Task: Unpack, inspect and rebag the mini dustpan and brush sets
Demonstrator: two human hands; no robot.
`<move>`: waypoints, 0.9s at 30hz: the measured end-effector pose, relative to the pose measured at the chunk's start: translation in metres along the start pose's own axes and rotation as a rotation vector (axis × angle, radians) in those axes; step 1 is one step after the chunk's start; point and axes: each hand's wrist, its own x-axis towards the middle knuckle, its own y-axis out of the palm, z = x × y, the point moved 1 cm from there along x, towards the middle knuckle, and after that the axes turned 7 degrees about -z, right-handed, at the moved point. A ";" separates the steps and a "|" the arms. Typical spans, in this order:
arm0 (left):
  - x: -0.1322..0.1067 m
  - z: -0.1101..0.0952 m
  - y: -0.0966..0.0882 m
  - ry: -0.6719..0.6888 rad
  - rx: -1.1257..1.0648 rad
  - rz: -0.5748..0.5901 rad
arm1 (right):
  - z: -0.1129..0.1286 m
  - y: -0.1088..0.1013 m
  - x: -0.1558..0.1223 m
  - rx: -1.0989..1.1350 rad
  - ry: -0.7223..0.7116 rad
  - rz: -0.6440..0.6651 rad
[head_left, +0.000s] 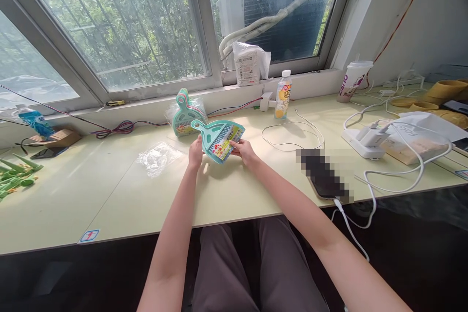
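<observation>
I hold a small teal dustpan point(215, 137) with a colourful label card between both hands, a little above the pale green table point(120, 204). My left hand point(195, 152) grips its left edge below the handle. My right hand point(244, 150) pinches its right edge at the label. Just behind it, a stack of similar teal dustpans point(185, 113) sits in clear wrapping. An empty clear plastic bag point(158, 157) lies on the table left of my left hand.
A phone point(321, 175) on a white cable lies to the right, with a power strip point(365, 139), a drink bottle point(282, 95), a cup point(353, 80) and a white packet point(248, 64) by the window. Green plastic pieces point(16, 175) lie far left.
</observation>
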 end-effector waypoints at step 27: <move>0.001 0.005 -0.022 0.498 0.693 -0.335 | 0.012 -0.009 0.008 0.066 -0.048 -0.111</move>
